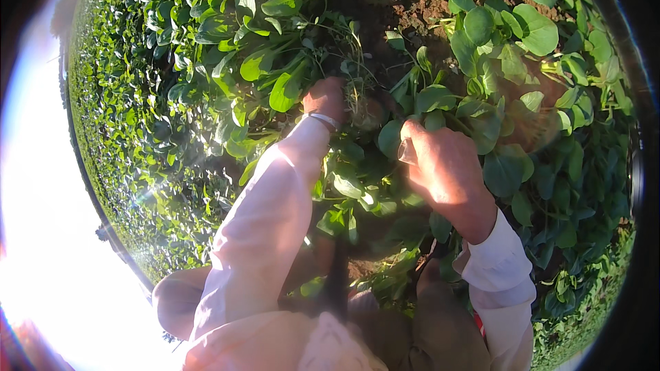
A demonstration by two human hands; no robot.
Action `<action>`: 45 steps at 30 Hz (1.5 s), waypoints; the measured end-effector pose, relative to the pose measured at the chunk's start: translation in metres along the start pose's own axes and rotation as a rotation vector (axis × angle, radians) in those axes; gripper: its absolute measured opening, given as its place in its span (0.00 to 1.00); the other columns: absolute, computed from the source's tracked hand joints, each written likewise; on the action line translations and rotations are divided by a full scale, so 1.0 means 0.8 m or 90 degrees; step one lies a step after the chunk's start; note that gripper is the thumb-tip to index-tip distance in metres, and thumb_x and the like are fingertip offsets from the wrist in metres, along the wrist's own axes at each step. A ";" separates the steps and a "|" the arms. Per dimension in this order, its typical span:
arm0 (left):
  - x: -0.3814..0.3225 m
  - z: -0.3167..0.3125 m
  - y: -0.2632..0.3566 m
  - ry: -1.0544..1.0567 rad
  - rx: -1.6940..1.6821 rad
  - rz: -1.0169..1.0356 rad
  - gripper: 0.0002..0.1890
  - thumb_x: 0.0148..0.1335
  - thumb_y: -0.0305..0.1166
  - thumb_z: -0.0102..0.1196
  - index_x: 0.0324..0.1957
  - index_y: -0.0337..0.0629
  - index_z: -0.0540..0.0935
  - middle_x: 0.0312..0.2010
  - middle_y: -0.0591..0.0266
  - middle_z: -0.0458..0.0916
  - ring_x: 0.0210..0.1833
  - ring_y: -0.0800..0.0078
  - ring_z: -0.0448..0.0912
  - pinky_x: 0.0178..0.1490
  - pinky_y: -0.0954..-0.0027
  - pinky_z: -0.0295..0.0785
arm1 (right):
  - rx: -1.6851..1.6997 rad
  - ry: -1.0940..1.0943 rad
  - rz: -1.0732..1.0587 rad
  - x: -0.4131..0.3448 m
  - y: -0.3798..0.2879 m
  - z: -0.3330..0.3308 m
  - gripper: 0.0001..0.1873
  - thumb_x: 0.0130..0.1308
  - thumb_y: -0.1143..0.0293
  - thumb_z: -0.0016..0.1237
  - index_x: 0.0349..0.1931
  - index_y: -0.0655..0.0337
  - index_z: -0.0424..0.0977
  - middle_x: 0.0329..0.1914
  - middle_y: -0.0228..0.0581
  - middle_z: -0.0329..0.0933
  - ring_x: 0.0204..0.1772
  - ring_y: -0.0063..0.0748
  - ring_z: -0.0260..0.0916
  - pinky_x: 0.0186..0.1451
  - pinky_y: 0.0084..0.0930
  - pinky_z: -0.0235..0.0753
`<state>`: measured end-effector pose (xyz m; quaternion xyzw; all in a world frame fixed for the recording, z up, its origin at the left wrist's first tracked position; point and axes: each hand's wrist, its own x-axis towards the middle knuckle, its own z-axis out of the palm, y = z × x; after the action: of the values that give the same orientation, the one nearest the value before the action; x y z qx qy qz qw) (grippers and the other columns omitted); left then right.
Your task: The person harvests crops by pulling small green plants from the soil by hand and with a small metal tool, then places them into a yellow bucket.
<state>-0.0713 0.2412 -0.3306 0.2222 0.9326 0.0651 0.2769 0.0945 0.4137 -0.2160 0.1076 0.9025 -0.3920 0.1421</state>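
Observation:
My right hand point(451, 167) is closed around a short handle, and its pale, rounded end point(407, 152) sticks out beside the thumb. The rest of that tool is hidden by the hand and leaves. My left hand point(327, 97), with a white band point(322, 119) at the wrist, reaches down among the stems to the left of it. Thin, pale-stemmed weeds point(355, 74) stand right beside its fingers. Those fingers point away into shade, so their grip cannot be made out. Broad-leaved green plants point(435, 98) crowd around both hands.
Brown soil point(425, 13) shows between the plants ahead. Dense leafy rows point(134, 87) stretch away to the left, and more big leaves point(536, 28) grow at the right. My bent knees point(180, 301) are low among the plants. Sun glare washes out parts of the view.

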 end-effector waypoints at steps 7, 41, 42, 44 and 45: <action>0.043 0.036 -0.054 -0.021 -0.393 -0.044 0.21 0.46 0.40 0.66 0.42 0.42 0.82 0.38 0.49 0.82 0.44 0.52 0.79 0.48 0.59 0.74 | 0.150 0.049 0.004 0.028 0.015 0.024 0.07 0.49 0.77 0.51 0.30 0.62 0.72 0.25 0.40 0.78 0.32 0.48 0.76 0.36 0.41 0.75; 0.115 -0.184 -0.113 -0.159 -1.043 0.058 0.18 0.66 0.42 0.52 0.49 0.39 0.76 0.43 0.56 0.79 0.45 0.60 0.79 0.48 0.55 0.75 | 0.395 0.196 0.106 0.019 -0.003 0.045 0.07 0.51 0.78 0.44 0.30 0.68 0.73 0.22 0.49 0.72 0.25 0.47 0.67 0.32 0.35 0.68; 0.112 -0.190 -0.106 -0.131 -1.015 0.043 0.18 0.66 0.42 0.52 0.49 0.39 0.76 0.43 0.55 0.79 0.45 0.60 0.79 0.49 0.55 0.75 | 0.404 0.180 0.096 0.000 -0.007 0.032 0.07 0.50 0.77 0.45 0.30 0.67 0.73 0.21 0.48 0.71 0.25 0.49 0.68 0.32 0.37 0.67; 0.111 -0.197 -0.090 -0.098 -0.954 0.019 0.19 0.66 0.42 0.51 0.51 0.38 0.75 0.45 0.55 0.79 0.46 0.60 0.79 0.51 0.55 0.75 | 0.376 0.201 0.094 -0.036 -0.002 0.022 0.06 0.50 0.76 0.46 0.30 0.67 0.73 0.21 0.49 0.71 0.26 0.51 0.69 0.33 0.38 0.67; 0.107 -0.205 -0.089 -0.079 -0.926 0.008 0.19 0.67 0.42 0.51 0.52 0.38 0.75 0.46 0.54 0.79 0.47 0.60 0.79 0.52 0.55 0.75 | 0.360 0.213 0.098 -0.061 0.001 0.014 0.06 0.50 0.76 0.46 0.29 0.67 0.73 0.21 0.49 0.71 0.26 0.52 0.69 0.33 0.39 0.67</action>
<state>-0.2519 0.2169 -0.2522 -0.0094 0.6349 0.6570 0.4063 0.1420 0.4021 -0.2072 0.2736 0.7578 -0.5922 -0.0146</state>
